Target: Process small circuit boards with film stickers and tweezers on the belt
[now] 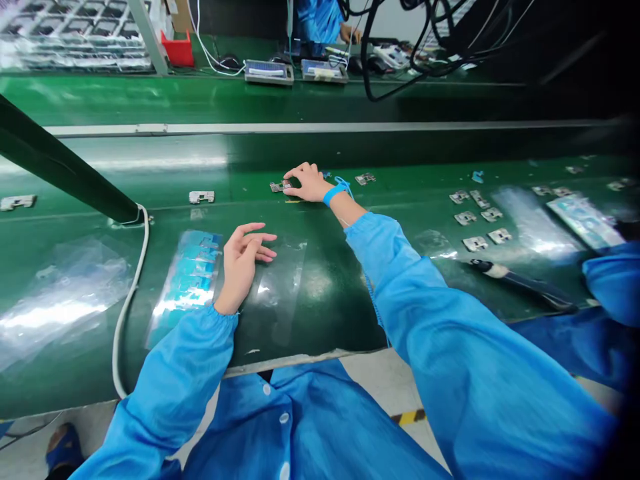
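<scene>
Head | right hand (311, 184) pinches metal part (277, 187), upper centre | left hand (241, 259) open, empty | other parts (475, 243) lie untouched, mid-right

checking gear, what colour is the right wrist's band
The band is bright blue, best in head view.

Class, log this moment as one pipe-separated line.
right hand: at small metal part | left hand: open, beside blue-filled plastic sleeve | surface: green worktop
</scene>
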A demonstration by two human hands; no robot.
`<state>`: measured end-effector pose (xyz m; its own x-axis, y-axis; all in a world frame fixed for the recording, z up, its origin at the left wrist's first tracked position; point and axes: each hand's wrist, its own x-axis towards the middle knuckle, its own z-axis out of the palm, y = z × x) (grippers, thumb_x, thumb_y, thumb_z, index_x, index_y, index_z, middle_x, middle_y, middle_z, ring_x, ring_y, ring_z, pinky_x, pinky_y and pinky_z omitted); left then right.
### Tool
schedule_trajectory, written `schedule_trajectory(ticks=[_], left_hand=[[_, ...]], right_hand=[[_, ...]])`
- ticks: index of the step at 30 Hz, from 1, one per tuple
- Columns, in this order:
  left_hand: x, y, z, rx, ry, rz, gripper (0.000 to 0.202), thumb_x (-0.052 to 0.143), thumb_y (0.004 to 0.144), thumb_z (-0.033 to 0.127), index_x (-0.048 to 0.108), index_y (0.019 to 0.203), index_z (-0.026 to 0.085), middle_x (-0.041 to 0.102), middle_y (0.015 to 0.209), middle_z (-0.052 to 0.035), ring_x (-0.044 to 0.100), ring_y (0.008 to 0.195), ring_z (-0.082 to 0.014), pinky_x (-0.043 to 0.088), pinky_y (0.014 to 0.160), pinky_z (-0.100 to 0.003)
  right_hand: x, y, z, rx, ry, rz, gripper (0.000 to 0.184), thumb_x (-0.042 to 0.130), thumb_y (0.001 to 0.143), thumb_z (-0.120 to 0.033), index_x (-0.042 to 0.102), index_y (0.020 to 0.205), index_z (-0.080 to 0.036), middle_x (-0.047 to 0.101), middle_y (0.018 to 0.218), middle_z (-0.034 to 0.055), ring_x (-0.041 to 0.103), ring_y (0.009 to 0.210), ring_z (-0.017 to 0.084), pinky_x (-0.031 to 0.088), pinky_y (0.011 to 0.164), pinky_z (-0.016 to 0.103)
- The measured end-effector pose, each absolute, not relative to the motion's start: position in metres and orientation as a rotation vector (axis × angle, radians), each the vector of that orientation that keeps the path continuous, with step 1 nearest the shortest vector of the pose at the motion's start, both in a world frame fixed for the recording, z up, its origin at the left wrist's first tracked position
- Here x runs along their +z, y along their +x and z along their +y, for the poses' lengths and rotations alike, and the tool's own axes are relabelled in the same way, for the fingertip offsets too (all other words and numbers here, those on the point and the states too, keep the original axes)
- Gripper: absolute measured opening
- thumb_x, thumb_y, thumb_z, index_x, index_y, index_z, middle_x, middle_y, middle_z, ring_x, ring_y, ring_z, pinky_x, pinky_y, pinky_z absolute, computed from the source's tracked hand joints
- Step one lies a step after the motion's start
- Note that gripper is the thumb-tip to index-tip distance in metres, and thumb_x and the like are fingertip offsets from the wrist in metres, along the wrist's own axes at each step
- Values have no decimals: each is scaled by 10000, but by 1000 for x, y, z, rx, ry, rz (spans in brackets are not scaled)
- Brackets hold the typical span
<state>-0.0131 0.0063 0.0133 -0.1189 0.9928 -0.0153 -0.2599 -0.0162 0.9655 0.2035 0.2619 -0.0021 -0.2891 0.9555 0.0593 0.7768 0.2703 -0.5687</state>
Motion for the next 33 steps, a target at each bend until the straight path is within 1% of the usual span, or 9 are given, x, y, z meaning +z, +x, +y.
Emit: schedule_trajectory(ticks=[4, 8, 11, 15, 19, 22, 25, 28, 33], left_hand=[[9, -15, 10, 1480, 923, 1127, 335, 712, 990, 318, 651, 1288, 179, 839, 1157, -101, 780, 702, -136, 640, 674, -260], [6, -9, 13, 1574, 783, 1032, 651, 808, 1001, 390, 508, 1574, 315, 535, 1745, -121, 757, 1318, -194, 627, 1070, -328], [9, -4, 12, 1528, 748, 862, 543, 736, 1064, 502, 615, 1547, 285, 569, 1724, -114, 621, 1532, -233, 559, 1198, -371], [12, -11, 14, 1659, 780, 913, 424, 746, 1058, 515, 794, 1279, 157, 795, 1371, -147, 772, 1246, -213, 570, 1169, -362], [16, -34, 22, 1524, 1012, 1211, 474, 701, 1018, 527, 732, 1342, 182, 730, 916, -23, 654, 774, -125, 557, 787, -251], [23, -47, 22, 1193, 1243, 1437, 523, 701, 951, 571, 724, 1301, 183, 539, 669, 51, 481, 594, -144, 396, 593, -255], [31, -50, 11, 992, 1350, 1617, 373, 875, 817, 551, 767, 818, 193, 577, 594, -4, 473, 562, -168, 331, 590, -291], [39, -44, -8, 743, 1415, 1656, 542, 853, 844, 622, 698, 532, 207, 641, 560, -73, 571, 584, -216, 390, 643, -324], [48, -41, -44, 996, 1227, 1422, 433, 925, 800, 620, 873, 882, 199, 813, 837, -70, 644, 705, -200, 432, 618, -283]], right_hand=[[0, 185, 264, 759, -1558, -2092, 395, 957, 743, -241, 582, 860, -196, 708, 984, 93, 681, 1078, 309, 577, 1039, 529], [6, 158, 203, 1325, -1117, -1795, 426, 930, 806, -373, 564, 947, -205, 720, 848, 18, 672, 760, 164, 600, 749, 319], [12, 138, 129, 1648, -785, -1753, 492, 946, 810, -480, 603, 1007, -186, 756, 952, 34, 727, 852, 165, 627, 801, 312], [13, 144, 49, 1062, -944, -2100, 630, 877, 951, -464, 586, 1400, -132, 721, 1376, 202, 722, 1250, 286, 609, 1112, 494], [-2, 183, -11, 661, -1121, -2546, 1174, 827, 931, -713, 325, 1741, -28, 295, 1823, 336, 277, 1735, 462, 304, 1398, 652], [-17, 204, -36, 594, -1094, -2673, 846, 674, 1090, -614, 439, 1721, -101, 356, 1834, 231, 275, 1759, 361, 241, 1431, 622], [-16, 212, -38, 561, -1069, -2539, 483, 563, 1182, -402, 608, 1608, -179, 530, 1755, 140, 461, 1674, 280, 372, 1379, 531], [-3, 213, -30, 498, -1014, -2407, 442, 565, 1179, -392, 643, 1583, -232, 571, 1728, 117, 528, 1602, 281, 459, 1294, 511], [8, 205, -21, 384, -836, -2442, 590, 606, 1143, -508, 557, 1651, -212, 511, 1751, 180, 512, 1556, 348, 469, 1247, 557]])
